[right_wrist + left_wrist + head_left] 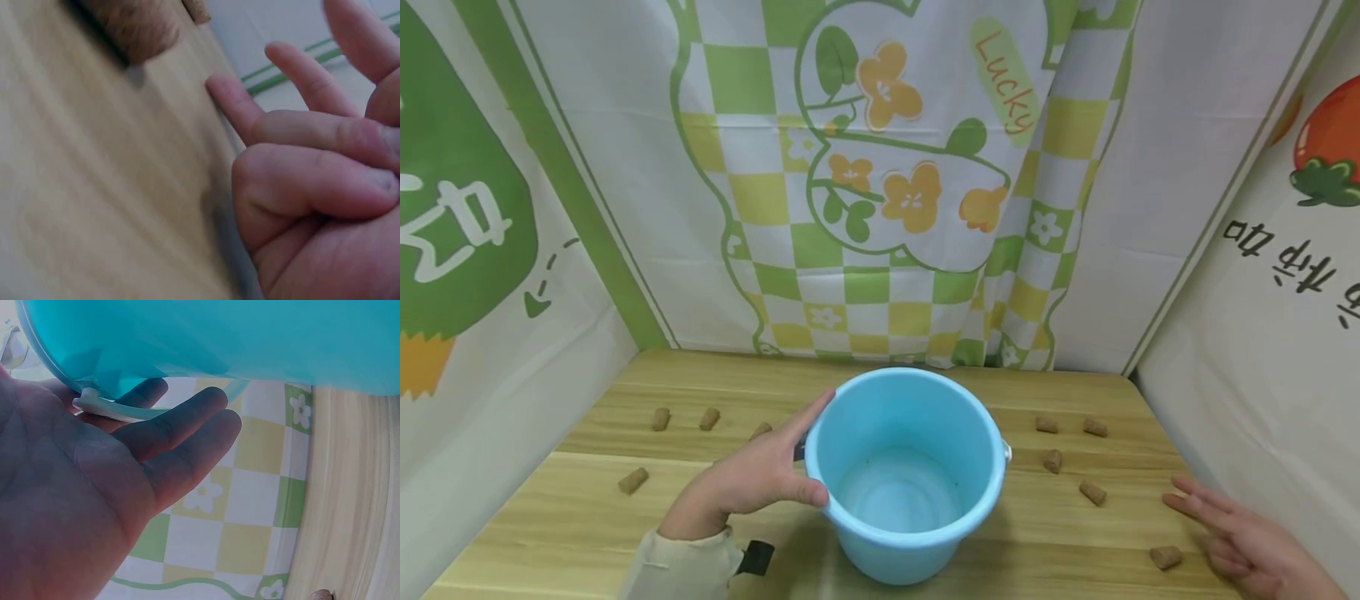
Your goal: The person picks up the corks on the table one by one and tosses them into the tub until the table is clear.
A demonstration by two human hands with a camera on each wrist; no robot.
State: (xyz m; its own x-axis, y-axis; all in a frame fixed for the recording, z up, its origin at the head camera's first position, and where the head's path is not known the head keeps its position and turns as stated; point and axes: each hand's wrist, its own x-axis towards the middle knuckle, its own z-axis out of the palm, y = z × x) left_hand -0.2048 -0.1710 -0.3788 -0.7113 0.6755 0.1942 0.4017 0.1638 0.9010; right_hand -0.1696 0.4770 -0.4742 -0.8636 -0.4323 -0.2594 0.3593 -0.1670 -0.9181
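Note:
A light blue bucket (910,546) stands in the middle, its mouth facing me and a damp-looking floor showing inside. My left hand (767,471) holds its left side, thumb and index finger spread along the rim. In the left wrist view, the bucket's pale handle (134,412) passes by the fingers of the left hand (81,481). At the right edge of the table, my right hand (1255,537) is held with two fingers extended and others bent, nothing in it. A cork (1166,557) lies just left of it; another cork (140,28) shows blurred in the right wrist view.
More corks lie on the wooden table (1045,533): several at right, including one cork (1092,492), and several at left, including another cork (633,480). A printed curtain (880,300) hangs behind the table. Fabric walls (1262,367) stand at both sides.

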